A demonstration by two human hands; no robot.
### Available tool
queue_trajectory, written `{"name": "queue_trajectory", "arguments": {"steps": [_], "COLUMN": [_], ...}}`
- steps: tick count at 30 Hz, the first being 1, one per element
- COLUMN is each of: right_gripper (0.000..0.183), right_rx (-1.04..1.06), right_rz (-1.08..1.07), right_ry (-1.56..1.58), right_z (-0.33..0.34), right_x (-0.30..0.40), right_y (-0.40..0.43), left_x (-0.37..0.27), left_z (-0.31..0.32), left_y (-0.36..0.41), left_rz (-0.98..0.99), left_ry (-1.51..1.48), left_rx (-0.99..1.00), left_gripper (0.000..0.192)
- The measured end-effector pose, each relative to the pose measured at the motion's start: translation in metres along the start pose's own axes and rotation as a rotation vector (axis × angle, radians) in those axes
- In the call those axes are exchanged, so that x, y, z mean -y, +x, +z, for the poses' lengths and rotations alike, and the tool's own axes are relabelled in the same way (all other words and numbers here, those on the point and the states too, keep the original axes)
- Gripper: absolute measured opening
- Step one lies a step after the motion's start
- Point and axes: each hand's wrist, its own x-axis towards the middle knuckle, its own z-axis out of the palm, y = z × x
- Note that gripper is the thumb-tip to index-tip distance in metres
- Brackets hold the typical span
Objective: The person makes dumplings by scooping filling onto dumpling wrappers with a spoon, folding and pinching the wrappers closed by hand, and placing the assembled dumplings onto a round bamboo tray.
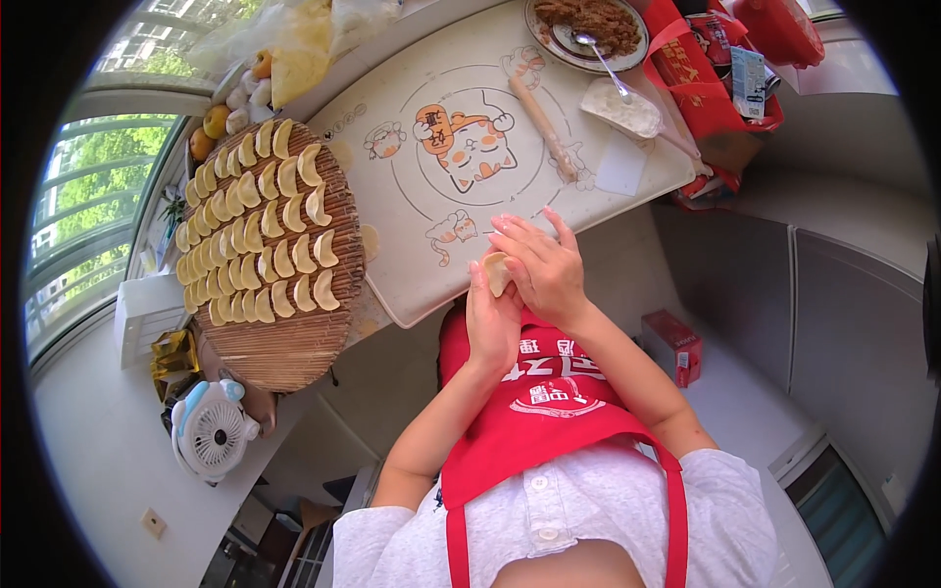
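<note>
A folded dumpling (497, 274) is held between both hands, above the near edge of a pastry mat (412, 250) printed with cats. My left hand (491, 323) supports it from the left and below. From the right, my right hand (542, 268) presses against its edge, fingers extended. Rows of shaped dumplings (283, 259) lie on a round reed tray (279, 353) at the left. On the mat's right part rest a wooden rolling pin (544, 128) and a bag of flour (622, 110). A plate (537, 37) of brown filling (595, 22) with a metal spoon (601, 62) stands at the far edge.
A red bag (691, 95) of packages stands right of the mat. A small white and blue fan (215, 430) is at the lower left. Fruit (216, 121) and garlic sit by the window behind the tray. A red box (672, 347) lies lower right.
</note>
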Motion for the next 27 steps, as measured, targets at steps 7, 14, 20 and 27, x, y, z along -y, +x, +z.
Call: {"name": "queue_trajectory", "arguments": {"steps": [7,14,20,27], "right_gripper": [0.036,0.03,0.025,0.044], "right_rx": [-0.014,0.017,-0.019,-0.079], "right_rz": [0.274,0.117,0.03,0.313], "right_ry": [0.599,0.348,0.181,0.353], "right_z": [-0.021,-0.023,-0.01,-0.021], "right_x": [0.001,0.002,-0.011,-0.035], "right_y": [0.016,0.018,0.005,-0.014], "left_x": [0.012,0.023,0.03,0.05], "left_z": [0.004,0.0,0.001,-0.032], "left_y": [0.012,0.019,0.024,0.051], "left_rz": [0.264,0.537,0.579,0.376], "left_ry": [0.298,0.609,0.708,0.403], "left_rx": [0.009,-0.062,-0.128,-0.087], "left_gripper": [0.05,0.052,0.05,0.047]}}
